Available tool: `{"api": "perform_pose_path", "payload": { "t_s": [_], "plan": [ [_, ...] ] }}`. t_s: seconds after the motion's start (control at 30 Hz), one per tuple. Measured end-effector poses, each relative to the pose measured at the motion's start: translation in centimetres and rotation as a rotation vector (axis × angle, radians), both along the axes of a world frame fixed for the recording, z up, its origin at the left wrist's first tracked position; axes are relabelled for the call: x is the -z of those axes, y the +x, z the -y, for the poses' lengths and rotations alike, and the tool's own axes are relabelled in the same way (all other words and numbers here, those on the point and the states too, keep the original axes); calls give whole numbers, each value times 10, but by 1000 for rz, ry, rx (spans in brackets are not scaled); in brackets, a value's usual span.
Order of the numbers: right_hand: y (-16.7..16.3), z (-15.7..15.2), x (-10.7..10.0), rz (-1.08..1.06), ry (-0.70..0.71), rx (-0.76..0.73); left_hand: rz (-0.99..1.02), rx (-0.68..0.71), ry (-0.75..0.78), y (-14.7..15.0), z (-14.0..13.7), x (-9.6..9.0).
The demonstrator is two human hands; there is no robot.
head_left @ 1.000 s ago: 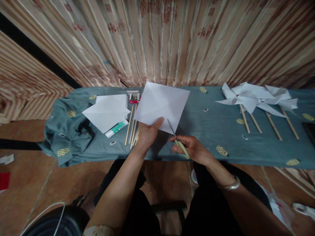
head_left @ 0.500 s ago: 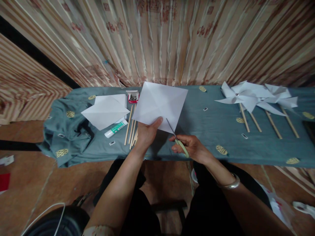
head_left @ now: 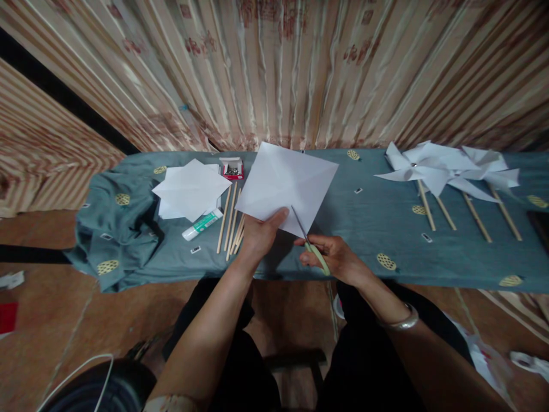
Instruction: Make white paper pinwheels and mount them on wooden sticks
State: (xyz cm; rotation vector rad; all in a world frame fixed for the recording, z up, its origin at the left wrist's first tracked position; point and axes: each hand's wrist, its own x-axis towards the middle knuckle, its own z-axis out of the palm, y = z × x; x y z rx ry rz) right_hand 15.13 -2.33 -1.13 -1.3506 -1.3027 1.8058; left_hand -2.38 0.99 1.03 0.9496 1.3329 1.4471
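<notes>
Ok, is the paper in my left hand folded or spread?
Spread: the white paper sheet shows all four corners, held near its lower edge by your left hand.

The left arm (head_left: 214, 315) slants up from the bottom edge, left of centre, to the left hand (head_left: 261, 232) mid-frame, clasped with its thumb (head_left: 278, 217) uppermost, pointing up and right. From the lower right, the right arm (head_left: 381, 297) angles inward; the right hand (head_left: 329, 256), near the left, curls its fingers (head_left: 321, 241) leftward.

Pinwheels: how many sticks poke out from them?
4: leftmost stick, second stick, third stick, rightmost stick, in a row below the pinwheels; more may be hidden.
</notes>
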Motion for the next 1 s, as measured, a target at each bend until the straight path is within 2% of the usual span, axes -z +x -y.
{"api": "perform_pose_path", "payload": {
  "t_s": [0.3,0.6,0.8,1.0],
  "plan": [
    [-1,0,2,-25,-11,5,-8,-3,-17,-2,0,2],
    [-4,-1,-9,-6,12,23,12,34,-11,1,1,5],
    [-4,-2,-8,18,-14,19,14,24,-15,0,0,6],
    [-3,-1,-6,-21,31,16,2,47,-36,0,2,10]
  ]
}}
